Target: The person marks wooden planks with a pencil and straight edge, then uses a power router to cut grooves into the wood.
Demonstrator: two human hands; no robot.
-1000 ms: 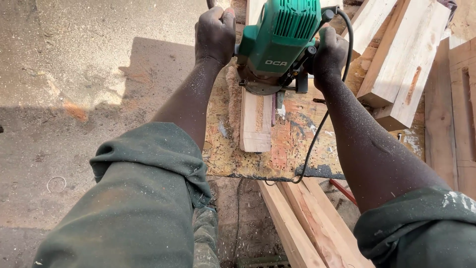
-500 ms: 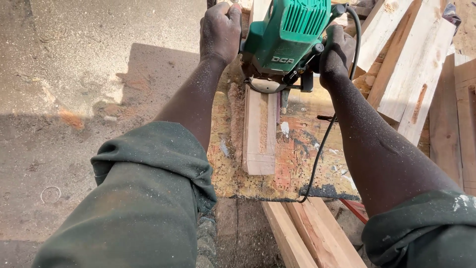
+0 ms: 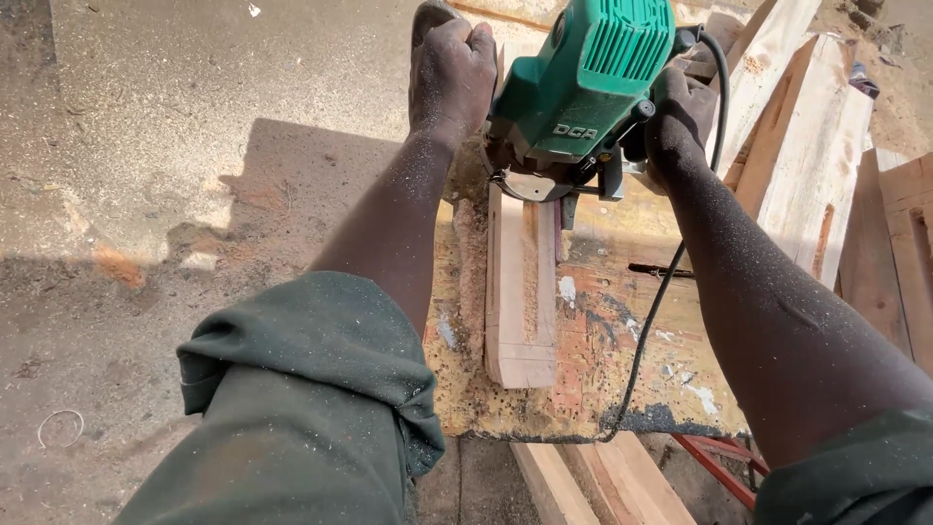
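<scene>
Since the earlier frames the green router has travelled further along the workpiece, away from the person, leaving more of the wood strip exposed on the near side. The router sits between the two hands, its base on the far part of the strip. The left hand is closed in a full grip round the handle on its side; the right hand is closed round the opposite handle, fingers wrapped tight. A shallow groove runs down the middle of the strip from the router's base toward the near end, so the near portion appears already cut; what remains lies under and beyond the tool and cannot be seen. Judged from this, the pass looks well advanced but not finished. The strip lies on a worn, paint-stained board strewn with sawdust, below and between the forearms. The black power cord hangs under the right forearm. Stacked timber stands just beyond the right hand; sawdust-covered concrete floor lies beyond the left.
</scene>
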